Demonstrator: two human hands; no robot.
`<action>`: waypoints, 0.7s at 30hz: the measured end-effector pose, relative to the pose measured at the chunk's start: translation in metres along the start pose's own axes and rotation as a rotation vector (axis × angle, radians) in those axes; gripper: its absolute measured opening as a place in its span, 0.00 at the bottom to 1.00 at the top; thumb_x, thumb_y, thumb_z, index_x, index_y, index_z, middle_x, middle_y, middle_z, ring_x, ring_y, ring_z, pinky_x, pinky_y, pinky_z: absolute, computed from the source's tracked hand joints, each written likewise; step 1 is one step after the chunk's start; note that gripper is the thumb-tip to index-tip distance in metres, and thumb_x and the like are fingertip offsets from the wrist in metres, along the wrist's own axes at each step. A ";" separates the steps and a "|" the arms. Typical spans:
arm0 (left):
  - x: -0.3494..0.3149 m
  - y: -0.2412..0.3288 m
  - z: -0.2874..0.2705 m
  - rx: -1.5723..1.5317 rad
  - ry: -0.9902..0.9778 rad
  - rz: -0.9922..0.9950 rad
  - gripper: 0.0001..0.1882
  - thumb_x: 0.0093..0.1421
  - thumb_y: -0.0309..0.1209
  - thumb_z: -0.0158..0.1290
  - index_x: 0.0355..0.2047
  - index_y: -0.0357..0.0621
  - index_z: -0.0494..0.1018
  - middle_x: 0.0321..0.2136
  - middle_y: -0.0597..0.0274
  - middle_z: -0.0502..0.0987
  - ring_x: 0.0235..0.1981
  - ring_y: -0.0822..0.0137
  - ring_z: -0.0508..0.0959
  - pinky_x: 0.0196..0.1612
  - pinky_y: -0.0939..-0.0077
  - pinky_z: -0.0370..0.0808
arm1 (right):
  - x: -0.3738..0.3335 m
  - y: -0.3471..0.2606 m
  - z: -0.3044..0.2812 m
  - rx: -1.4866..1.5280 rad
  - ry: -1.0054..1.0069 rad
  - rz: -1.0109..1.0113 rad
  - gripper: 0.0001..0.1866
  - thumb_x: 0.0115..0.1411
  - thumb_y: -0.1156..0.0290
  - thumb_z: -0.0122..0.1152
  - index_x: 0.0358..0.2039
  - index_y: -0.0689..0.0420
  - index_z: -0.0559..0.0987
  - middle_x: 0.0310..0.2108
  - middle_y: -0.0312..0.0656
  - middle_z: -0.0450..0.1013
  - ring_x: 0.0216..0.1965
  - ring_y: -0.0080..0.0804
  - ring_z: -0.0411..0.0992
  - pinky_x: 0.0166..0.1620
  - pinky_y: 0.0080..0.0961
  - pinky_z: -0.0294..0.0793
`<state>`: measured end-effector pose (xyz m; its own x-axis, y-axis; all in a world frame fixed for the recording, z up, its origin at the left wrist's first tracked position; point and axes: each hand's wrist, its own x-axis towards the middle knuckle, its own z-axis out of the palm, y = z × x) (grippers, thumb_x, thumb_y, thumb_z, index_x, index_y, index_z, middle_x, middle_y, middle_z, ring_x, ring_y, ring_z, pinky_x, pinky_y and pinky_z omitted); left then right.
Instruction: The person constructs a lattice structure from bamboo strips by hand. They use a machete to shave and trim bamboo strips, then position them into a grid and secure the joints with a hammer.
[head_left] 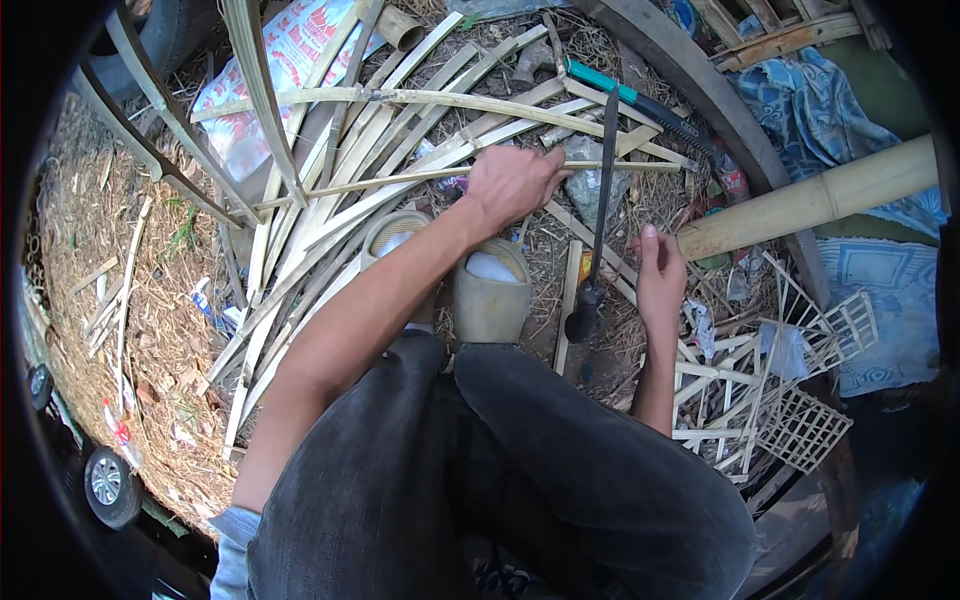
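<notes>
My left hand (515,185) reaches forward past my shoes, its fingers curled over a long thin bamboo strip (400,180) that runs crosswise above the ground. A dark long-bladed knife (605,190) points away from me between my hands, its black handle (584,312) nearest my right shoe (492,305). Right of the blade, my right hand (662,275) is raised with thumb and fingers slightly apart, and I see nothing in it. Just beside it is the near end of a thick bamboo pole (810,205). Many split bamboo strips (330,215) lie fanned out beyond and left of my feet.
Upright bamboo slats (262,100) rise at the upper left. A green and black tool (650,105) lies ahead, inside a curved dark rim (730,110). Woven bamboo pieces (805,430) lie at the right, near patterned blue cloth (870,310). Straw (140,300) covers the left ground.
</notes>
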<state>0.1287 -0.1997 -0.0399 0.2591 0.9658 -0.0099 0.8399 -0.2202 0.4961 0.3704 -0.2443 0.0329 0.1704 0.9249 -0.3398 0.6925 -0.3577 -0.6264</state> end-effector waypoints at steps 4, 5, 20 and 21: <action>-0.003 -0.005 0.003 -0.042 0.089 0.023 0.17 0.67 0.46 0.51 0.32 0.45 0.74 0.15 0.54 0.77 0.17 0.51 0.79 0.18 0.56 0.73 | 0.123 -0.062 -0.017 -0.515 0.290 -0.837 0.22 0.66 0.56 0.60 0.49 0.63 0.74 0.45 0.54 0.77 0.47 0.53 0.74 0.50 0.44 0.73; 0.001 0.002 0.008 -0.059 0.099 0.042 0.17 0.67 0.46 0.51 0.32 0.45 0.74 0.15 0.54 0.77 0.17 0.51 0.79 0.18 0.56 0.73 | 0.150 -0.055 -0.023 -0.537 0.307 -0.831 0.22 0.66 0.56 0.60 0.49 0.63 0.74 0.45 0.54 0.77 0.47 0.53 0.74 0.50 0.44 0.73; 0.001 0.005 0.003 -0.067 0.067 -0.002 0.16 0.67 0.47 0.51 0.32 0.48 0.73 0.21 0.56 0.79 0.19 0.52 0.80 0.19 0.56 0.74 | 0.091 -0.071 -0.026 -0.713 0.454 -0.573 0.24 0.58 0.51 0.69 0.37 0.61 0.77 0.28 0.50 0.77 0.33 0.52 0.77 0.39 0.46 0.74; 0.001 0.005 0.003 -0.062 0.060 -0.003 0.16 0.67 0.46 0.51 0.33 0.48 0.74 0.19 0.55 0.78 0.19 0.51 0.80 0.19 0.56 0.74 | 0.086 -0.067 -0.021 -0.637 0.578 -0.529 0.23 0.57 0.53 0.71 0.37 0.61 0.77 0.27 0.49 0.76 0.31 0.50 0.76 0.39 0.46 0.74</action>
<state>0.1342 -0.1996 -0.0401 0.2264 0.9732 0.0399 0.8088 -0.2107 0.5490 0.3537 -0.1383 0.0601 -0.0706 0.9260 0.3708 0.9942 0.0955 -0.0493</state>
